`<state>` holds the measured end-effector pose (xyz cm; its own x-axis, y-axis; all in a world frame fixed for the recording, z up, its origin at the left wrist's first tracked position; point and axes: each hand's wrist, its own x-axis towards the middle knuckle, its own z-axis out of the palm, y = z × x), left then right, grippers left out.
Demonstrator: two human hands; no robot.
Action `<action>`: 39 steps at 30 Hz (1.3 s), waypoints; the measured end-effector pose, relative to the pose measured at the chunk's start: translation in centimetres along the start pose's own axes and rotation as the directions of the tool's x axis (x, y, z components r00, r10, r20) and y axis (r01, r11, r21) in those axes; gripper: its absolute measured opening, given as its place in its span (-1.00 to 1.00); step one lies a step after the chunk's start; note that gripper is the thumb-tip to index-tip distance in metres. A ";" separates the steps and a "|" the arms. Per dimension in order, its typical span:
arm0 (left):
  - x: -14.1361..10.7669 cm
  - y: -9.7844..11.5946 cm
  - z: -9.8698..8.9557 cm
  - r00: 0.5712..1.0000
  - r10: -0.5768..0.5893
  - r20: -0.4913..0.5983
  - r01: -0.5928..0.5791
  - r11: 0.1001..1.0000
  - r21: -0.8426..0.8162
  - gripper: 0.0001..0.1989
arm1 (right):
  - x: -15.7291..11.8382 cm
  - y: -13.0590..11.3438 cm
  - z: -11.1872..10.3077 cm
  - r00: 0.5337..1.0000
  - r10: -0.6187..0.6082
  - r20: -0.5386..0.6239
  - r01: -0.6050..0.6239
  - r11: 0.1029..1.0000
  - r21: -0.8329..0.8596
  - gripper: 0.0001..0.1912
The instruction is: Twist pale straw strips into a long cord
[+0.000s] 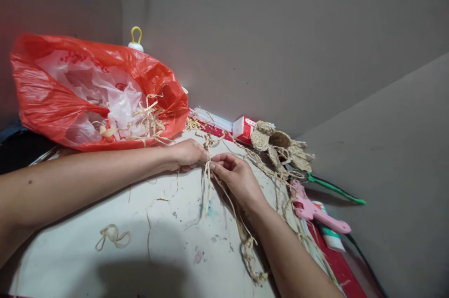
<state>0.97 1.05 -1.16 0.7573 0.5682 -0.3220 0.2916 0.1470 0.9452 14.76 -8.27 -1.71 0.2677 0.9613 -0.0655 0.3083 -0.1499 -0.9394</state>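
Observation:
My left hand [189, 154] and my right hand [236, 176] meet near the middle of the white tabletop. Both pinch thin pale strands of dried plant fibre [207, 181], whose loose ends hang down toward me. Just beyond my fingertips a knotted or braided stretch of the fibre [208, 141] stands up. A braided fibre cord [250, 260] lies on the table beside my right forearm. The exact crossing of the strands is partly hidden by my fingers.
A red plastic bag [56, 101] with fibre scraps lies at back left. Along the right are woven fibre pieces [261, 139], a red-and-white box [242, 128], green-handled pliers [336, 188], a pink glue gun [315, 214] and a white-green tube [331, 237]. A curled strip [114, 237] lies in front.

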 end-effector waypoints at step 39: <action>0.2 -0.4 0.4 0.935 0.356 -0.012 -0.324 0.864 0.384 -0.80 | -0.4 -0.5 -0.3 0.971 -0.195 0.139 0.238 0.845 -0.479 -0.73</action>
<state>1.24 0.75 -1.64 0.8046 0.5927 0.0359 0.2312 -0.3684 0.9005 14.76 -8.65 -1.12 0.0732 0.9946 0.0729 0.7616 -0.0086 -0.6479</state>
